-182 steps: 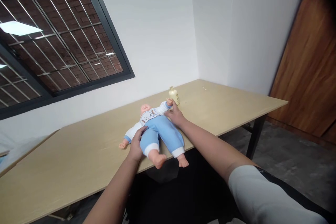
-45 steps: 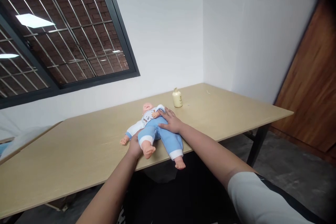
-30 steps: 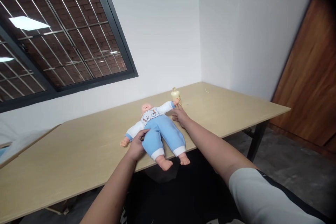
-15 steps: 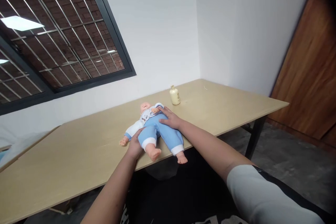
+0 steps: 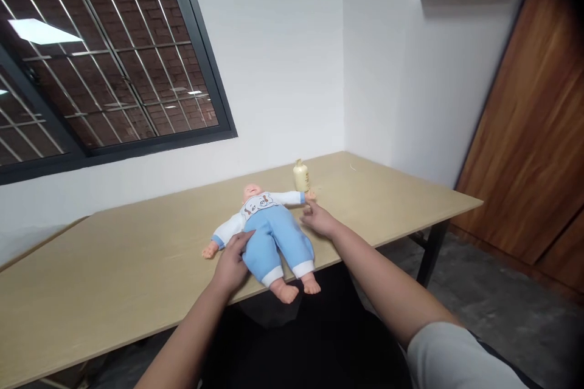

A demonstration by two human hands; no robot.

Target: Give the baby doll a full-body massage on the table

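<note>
A baby doll [image 5: 274,225] lies on its back on the table, in a white top with an animal face and blue trousers with white cuffs. Its head points away from me, its feet hang over the near edge, and both its arms are spread. My left hand [image 5: 232,261] grips the trousers at the doll's hip on the left side, fingers over the cloth. My right hand [image 5: 320,219] has curled fingers at the doll's small hand on the right; part of the grip is hidden. Just behind that small hand stands a cream bottle [image 5: 302,176].
The wooden table [image 5: 387,194] runs to the wall corner, on a dark metal leg [image 5: 431,252]. A thin white strip [image 5: 352,166] lies near its back. A barred window [image 5: 123,55] is at the left, wooden panelling [image 5: 524,134] at the right.
The doll's right-side arm has swung from across its belly out to the side, along with my right hand. The doll's legs have shifted slightly. The view has tilted.
</note>
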